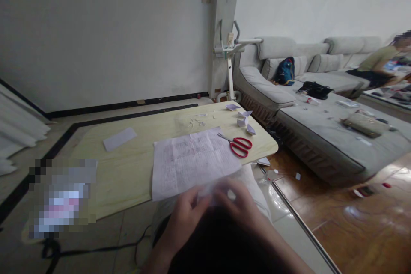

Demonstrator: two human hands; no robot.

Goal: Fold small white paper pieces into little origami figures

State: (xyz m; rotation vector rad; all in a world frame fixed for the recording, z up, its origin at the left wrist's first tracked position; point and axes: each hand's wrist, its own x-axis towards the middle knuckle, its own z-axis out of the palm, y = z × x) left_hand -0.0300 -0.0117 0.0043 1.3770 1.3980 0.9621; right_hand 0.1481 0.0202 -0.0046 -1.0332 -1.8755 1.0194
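Observation:
Close to my body, over my lap, my left hand [189, 207] and my right hand [236, 199] are closed with fingertips together on a small white piece of paper [208, 190]. Motion blur and the fingers hide most of its shape. Just beyond them a large creased sheet with writing [192, 158] lies at the table's near edge. Red-handled scissors [240, 146] rest at its right side, blades pointing left. Several small folded paper pieces [242, 122] stand at the table's right end. Thin paper scraps [199, 123] are scattered behind the sheet.
The pale wooden table [135, 175] also carries a folded paper strip [120, 138] and a pixelated object [61, 201] at the left. A cable [96, 249] hangs below. A grey sofa [314, 137] stands right, with another person [379, 62] seated far off.

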